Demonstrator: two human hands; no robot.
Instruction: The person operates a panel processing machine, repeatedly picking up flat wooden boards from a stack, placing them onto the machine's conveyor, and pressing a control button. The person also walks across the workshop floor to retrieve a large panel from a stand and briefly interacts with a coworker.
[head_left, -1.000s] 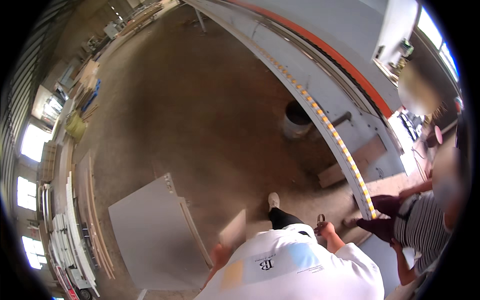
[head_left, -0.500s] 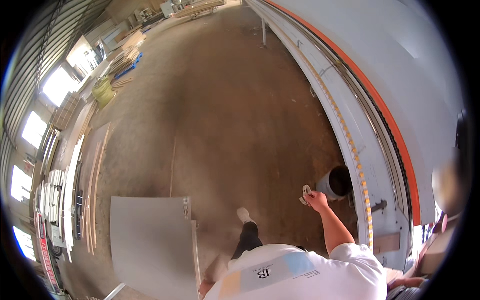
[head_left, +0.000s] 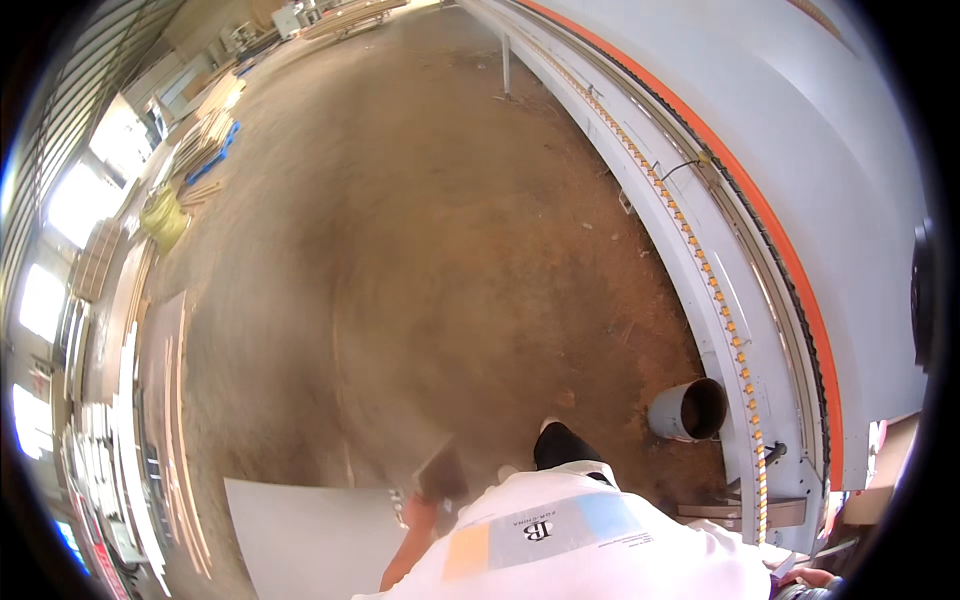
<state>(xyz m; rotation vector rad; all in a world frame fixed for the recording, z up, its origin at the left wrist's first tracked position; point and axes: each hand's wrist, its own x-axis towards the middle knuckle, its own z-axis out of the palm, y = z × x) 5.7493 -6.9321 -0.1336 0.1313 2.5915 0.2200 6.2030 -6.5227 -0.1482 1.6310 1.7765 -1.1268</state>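
Just ahead of left hand (head_left: 421, 514), blurred brown board (head_left: 443, 473), near end gripped.

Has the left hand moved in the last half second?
Yes, forward along the grey sheet: half a second ago the left hand was well short of the sheet's far right corner; now it is close by that corner.

So the person's got a plain white tee (head_left: 650, 565) on, pretty loose looking. Just right of the bare left hand (head_left: 421, 514) there's a chest print (head_left: 510, 540): peachy-yellow block nearest that hand, greyish middle with a bold dark monogram, light blue block farthest off, plus tiny lettering. Beyond the hand, to its right, black trousers (head_left: 568, 448) and a pale shoe tip (head_left: 549, 423).
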